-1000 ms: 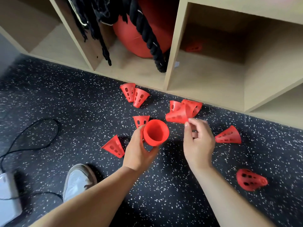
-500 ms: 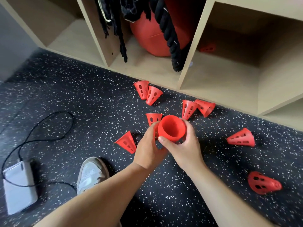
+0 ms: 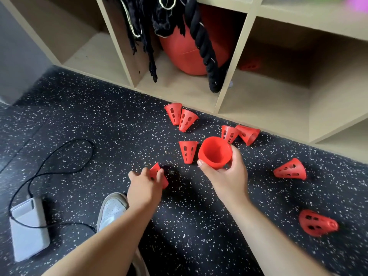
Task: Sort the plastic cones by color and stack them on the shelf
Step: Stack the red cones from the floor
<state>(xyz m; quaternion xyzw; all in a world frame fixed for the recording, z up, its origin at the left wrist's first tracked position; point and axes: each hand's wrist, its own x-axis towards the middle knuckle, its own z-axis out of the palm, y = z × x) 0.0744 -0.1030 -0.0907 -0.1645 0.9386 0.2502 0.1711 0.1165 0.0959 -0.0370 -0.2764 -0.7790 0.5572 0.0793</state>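
A: What has just changed?

B: The stack (image 3: 215,152) has passed over. Half a second ago both hands were around it; now the right hand (image 3: 225,172) grips it alone, thumb on the near side, fingers behind, open mouth toward the camera.

A: And the left hand (image 3: 143,186)?

B: It has dropped to the floor (image 3: 83,108) and is closing on a lying cone (image 3: 159,175) — fingers curled over its wide end. It looks like a grip, though I cannot tell whether it is lifted yet.

A: What does that mean for the job?

B: Collecting goes on, I judge: the left fetches and the right carries. The next move is probably to slip that cone into the stack.

A: How much is left?

B: Plenty. An upright cone (image 3: 188,151) stands just left of the stack, a pair (image 3: 181,118) sits near the shelf (image 3: 258,104), another pair (image 3: 240,134) is behind the right hand, and two more lie well to the right — one (image 3: 290,169) on its side, one (image 3: 317,224) blurred. All are red, so no sorting shows here. A red shape deep in the right cubby may be a cone; too dim to tell.
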